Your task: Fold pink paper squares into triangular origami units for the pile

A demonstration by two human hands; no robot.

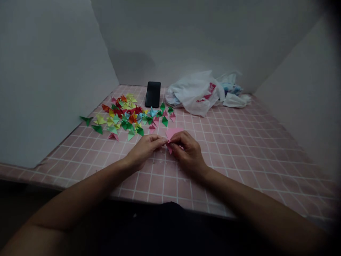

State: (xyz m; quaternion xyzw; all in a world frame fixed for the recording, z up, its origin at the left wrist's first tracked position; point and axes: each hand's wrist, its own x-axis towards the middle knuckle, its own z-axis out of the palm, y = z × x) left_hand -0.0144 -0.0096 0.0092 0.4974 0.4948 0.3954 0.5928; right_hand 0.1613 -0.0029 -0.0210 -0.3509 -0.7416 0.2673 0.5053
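Between both hands, above the tablecloth, is a small folded pink paper piece (169, 148), partly hidden by the fingers. My left hand (145, 149) pinches its left edge with thumb and forefinger. My right hand (188, 151) grips it from the right with bent fingers. Just behind the fingers shows a flat pink paper sheet (174, 132); whether it joins the folded piece I cannot tell. Many folded paper cranes (128, 115) in green, red, yellow, blue and pink are spread beyond my left hand.
A dark phone (153, 94) lies at the back of the table. To its right rest a crumpled white plastic bag (195, 93) and a smaller bag with blue print (233, 90). White walls enclose the pink checked tablecloth (239, 149) at left, back and right.
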